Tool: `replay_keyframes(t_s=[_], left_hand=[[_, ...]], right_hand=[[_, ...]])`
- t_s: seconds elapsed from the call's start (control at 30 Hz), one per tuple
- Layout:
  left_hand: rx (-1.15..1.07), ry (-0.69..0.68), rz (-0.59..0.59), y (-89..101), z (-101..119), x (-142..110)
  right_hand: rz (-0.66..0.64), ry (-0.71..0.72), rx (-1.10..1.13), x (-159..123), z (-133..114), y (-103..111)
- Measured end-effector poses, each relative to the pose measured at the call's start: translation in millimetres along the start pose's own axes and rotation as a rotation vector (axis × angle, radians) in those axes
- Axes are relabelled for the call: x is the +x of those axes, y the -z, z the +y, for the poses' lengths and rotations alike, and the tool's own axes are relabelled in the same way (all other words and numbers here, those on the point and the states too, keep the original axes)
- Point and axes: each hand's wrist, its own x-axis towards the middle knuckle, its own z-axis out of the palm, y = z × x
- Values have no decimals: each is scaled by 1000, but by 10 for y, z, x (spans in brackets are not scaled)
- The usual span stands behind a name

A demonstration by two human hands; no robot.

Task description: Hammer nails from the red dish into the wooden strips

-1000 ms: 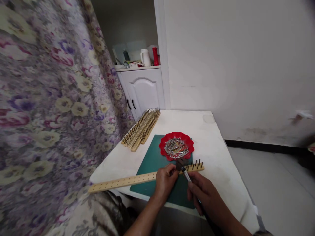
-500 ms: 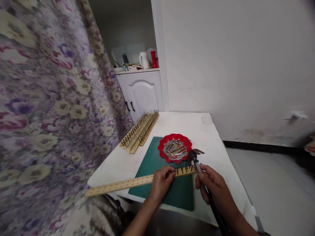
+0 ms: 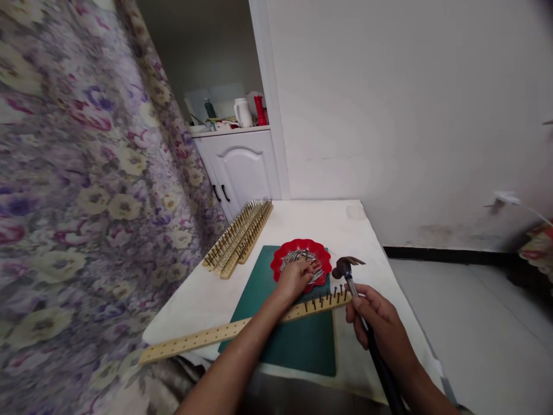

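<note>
My left hand reaches over the near rim of a red scalloped bowl, its fingers curled closed among the loose nails. Whatever the fingertips hold is hidden. In my right hand is a claw hammer, gripped by the shaft with its head up. The fingers of that hand also lie close to the right end of a long wooden strip. Several nails stand upright in the strip's right part; small holes run along the left part, and my left forearm crosses over its middle.
A green mat lies under the bowl and strip on a white-covered table. Finished-looking wooden strips full of upright nails lie at the back left. A floral curtain hangs along the left side; a white cabinet stands behind.
My left hand has left the nails on the strip and moved up and forward into the bowl. The right hand still holds the hammer by the strip's end. The view has shifted slightly.
</note>
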Motion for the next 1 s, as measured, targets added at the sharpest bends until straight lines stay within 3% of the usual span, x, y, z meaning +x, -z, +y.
replay_keyframes(t_s=[0.23,0.4,0.57,0.77,1.0], left_hand=[[210,122,-99,-104,82,310],[346,162,-143,-106,32,346],[438,120,-186,-107,74,335],[471,75,-200,-122,163,366],[366,52,-121,-73,56,361]], right_hand=[[-13,0,-5,5,-4,-9],[-33,-6,-5,-1,4,-18],[-39,-1,-14,-12,19,-31],[-37,-6,-25,-18,15,-45],[-18,-15,-28,-1,3,-35]])
